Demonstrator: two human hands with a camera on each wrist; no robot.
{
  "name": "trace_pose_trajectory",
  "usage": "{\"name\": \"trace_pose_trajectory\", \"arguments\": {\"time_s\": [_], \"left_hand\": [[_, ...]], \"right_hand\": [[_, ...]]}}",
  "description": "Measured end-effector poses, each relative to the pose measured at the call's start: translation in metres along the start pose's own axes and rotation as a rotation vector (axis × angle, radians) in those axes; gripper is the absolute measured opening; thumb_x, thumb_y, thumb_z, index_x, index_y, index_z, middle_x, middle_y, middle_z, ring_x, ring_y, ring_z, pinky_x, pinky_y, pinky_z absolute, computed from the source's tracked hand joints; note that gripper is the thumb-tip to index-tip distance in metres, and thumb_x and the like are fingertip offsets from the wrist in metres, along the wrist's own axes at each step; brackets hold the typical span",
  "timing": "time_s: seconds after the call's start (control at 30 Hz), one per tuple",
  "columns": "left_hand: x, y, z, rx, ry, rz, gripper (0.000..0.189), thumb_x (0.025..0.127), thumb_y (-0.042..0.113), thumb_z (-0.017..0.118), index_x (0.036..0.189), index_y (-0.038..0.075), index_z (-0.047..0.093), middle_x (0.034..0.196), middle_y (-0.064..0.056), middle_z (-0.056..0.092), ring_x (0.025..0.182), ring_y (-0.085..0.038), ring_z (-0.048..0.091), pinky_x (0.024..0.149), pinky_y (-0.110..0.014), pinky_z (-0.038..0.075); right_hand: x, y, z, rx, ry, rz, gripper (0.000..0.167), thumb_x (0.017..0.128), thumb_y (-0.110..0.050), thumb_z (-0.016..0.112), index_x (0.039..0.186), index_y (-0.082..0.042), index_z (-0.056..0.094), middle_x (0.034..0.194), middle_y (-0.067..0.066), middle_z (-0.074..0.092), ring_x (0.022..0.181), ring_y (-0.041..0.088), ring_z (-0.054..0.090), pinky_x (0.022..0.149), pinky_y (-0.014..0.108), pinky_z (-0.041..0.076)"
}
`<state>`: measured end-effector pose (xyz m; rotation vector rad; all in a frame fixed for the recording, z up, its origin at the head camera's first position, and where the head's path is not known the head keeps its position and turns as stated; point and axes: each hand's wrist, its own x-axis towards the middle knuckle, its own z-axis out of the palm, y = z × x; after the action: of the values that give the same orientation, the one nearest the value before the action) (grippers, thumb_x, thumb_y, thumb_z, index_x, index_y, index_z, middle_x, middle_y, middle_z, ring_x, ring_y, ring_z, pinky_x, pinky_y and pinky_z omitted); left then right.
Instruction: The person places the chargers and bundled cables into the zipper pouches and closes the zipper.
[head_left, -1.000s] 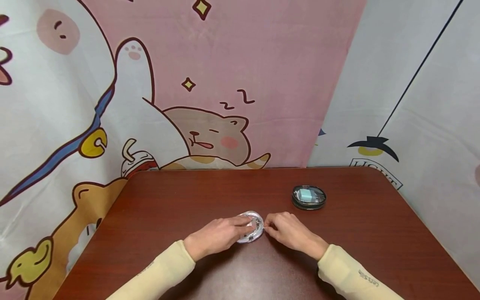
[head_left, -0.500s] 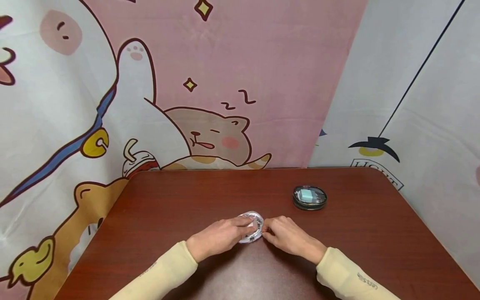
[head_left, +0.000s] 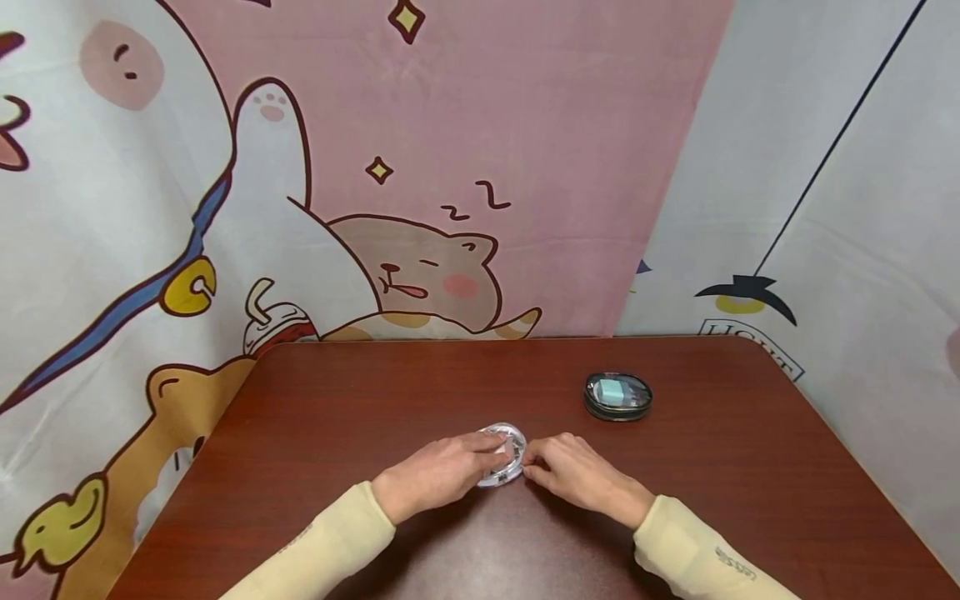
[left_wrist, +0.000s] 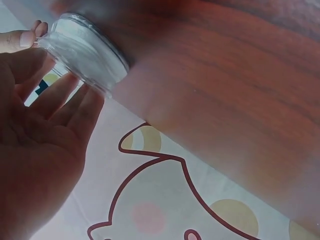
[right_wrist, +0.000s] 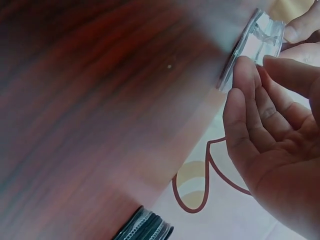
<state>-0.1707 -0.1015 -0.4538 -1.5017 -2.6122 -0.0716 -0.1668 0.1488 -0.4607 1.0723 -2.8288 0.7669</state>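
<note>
A small clear oval pouch (head_left: 512, 432) with a pale rim lies on the table in the head view. My left hand (head_left: 435, 475) rests its fairly straight fingers on top of it. The left wrist view shows these fingers against the crinkled see-through side of the pouch (left_wrist: 82, 55). At the pouch's right edge, my right hand (head_left: 583, 473) has curled fingers, with thumb and forefinger pinching there. In the right wrist view those tips meet beside the pouch (right_wrist: 254, 44); the small part between them is hidden.
A similar oval pouch with dark edges (head_left: 618, 397) and a pale blue item inside stands farther back to the right. Its zip (right_wrist: 141, 227) shows in the right wrist view. The brown table (head_left: 375, 383) ends at a cartoon-printed curtain (head_left: 570, 167).
The right hand has shifted slightly left, closer against the pouch's edge, since a second ago. The left hand stays on top and the dark-edged pouch has not moved.
</note>
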Motion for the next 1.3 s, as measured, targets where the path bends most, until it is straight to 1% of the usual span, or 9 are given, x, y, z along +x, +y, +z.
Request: {"name": "trace_pose_trajectory", "arguments": {"time_s": [0.2,0.53,0.7,0.77,0.83,0.93,1.03,1.17,1.3], "left_hand": [[0.0,0.0,-0.001,0.017,0.03,-0.033,0.03,0.105,0.02,0.063,0.135,0.019,0.07,0.141,-0.004,0.062,0.128,-0.016,0.06,0.099,-0.03,0.055],[-0.001,-0.006,0.001,0.141,0.105,-0.186,0.029,0.099,0.021,0.07,0.126,0.013,0.074,0.124,-0.006,0.071,0.103,-0.025,0.068,0.085,-0.036,0.06],[-0.003,-0.009,0.0,0.068,0.152,-0.244,0.015,0.099,0.021,0.069,0.108,0.008,0.071,0.101,-0.005,0.073,0.085,-0.025,0.065,0.075,-0.036,0.059],[-0.006,-0.013,-0.002,0.008,0.144,-0.237,0.01,0.1,0.018,0.069,0.102,0.009,0.067,0.095,-0.003,0.072,0.082,-0.024,0.063,0.073,-0.036,0.058],[-0.01,-0.019,-0.005,-0.051,0.114,-0.206,0.005,0.099,0.013,0.069,0.1,0.009,0.067,0.099,-0.003,0.072,0.087,-0.024,0.064,0.078,-0.035,0.057],[-0.017,-0.03,-0.01,-0.124,0.04,-0.127,0.014,0.097,0.001,0.065,0.109,0.007,0.07,0.121,-0.009,0.072,0.11,-0.027,0.066,0.099,-0.037,0.054],[-0.024,-0.039,-0.014,-0.172,-0.053,-0.072,0.032,0.097,-0.005,0.061,0.125,0.006,0.07,0.142,-0.013,0.062,0.136,-0.033,0.055,0.113,-0.048,0.044],[-0.031,-0.047,-0.017,-0.198,-0.152,-0.054,0.041,0.1,0.007,0.067,0.141,0.011,0.064,0.152,-0.013,0.054,0.146,-0.037,0.042,0.114,-0.06,0.039],[-0.033,-0.05,-0.016,-0.169,-0.154,-0.007,0.054,0.095,0.026,0.077,0.145,0.013,0.062,0.153,-0.014,0.052,0.144,-0.035,0.045,0.115,-0.052,0.042]], "right_hand": [[-0.001,0.003,-0.005,0.008,-0.012,0.042,0.005,0.095,-0.013,0.075,0.098,-0.013,0.078,0.092,-0.008,0.074,0.083,0.006,0.068,0.07,0.032,0.058],[-0.009,0.014,-0.019,-0.027,0.027,0.101,0.006,0.095,-0.011,0.073,0.099,-0.013,0.077,0.093,-0.008,0.074,0.084,0.007,0.069,0.073,0.035,0.058],[-0.012,0.017,-0.024,-0.039,0.04,0.113,0.006,0.095,-0.011,0.072,0.099,-0.013,0.077,0.093,-0.008,0.074,0.081,0.004,0.066,0.071,0.032,0.057],[-0.013,0.018,-0.025,-0.039,0.045,0.117,0.006,0.095,-0.011,0.072,0.098,-0.013,0.077,0.093,-0.008,0.073,0.079,0.003,0.064,0.069,0.031,0.056],[-0.013,0.018,-0.026,-0.035,0.047,0.123,0.006,0.095,-0.011,0.072,0.098,-0.013,0.077,0.092,-0.008,0.073,0.077,0.001,0.062,0.068,0.029,0.055],[-0.014,0.018,-0.026,-0.031,0.049,0.128,0.006,0.096,-0.012,0.072,0.098,-0.013,0.077,0.092,-0.009,0.073,0.077,0.001,0.062,0.068,0.029,0.055],[-0.015,0.019,-0.026,-0.039,0.047,0.128,0.006,0.095,-0.013,0.072,0.099,-0.014,0.077,0.093,-0.009,0.073,0.08,0.003,0.064,0.07,0.031,0.056],[-0.016,0.02,-0.024,-0.054,0.044,0.127,0.006,0.095,-0.015,0.073,0.099,-0.015,0.077,0.094,-0.01,0.073,0.085,0.007,0.067,0.073,0.034,0.058],[-0.018,0.021,-0.024,-0.065,0.053,0.133,0.005,0.095,-0.018,0.074,0.099,-0.017,0.077,0.094,-0.011,0.072,0.085,0.009,0.068,0.072,0.034,0.057]]}}
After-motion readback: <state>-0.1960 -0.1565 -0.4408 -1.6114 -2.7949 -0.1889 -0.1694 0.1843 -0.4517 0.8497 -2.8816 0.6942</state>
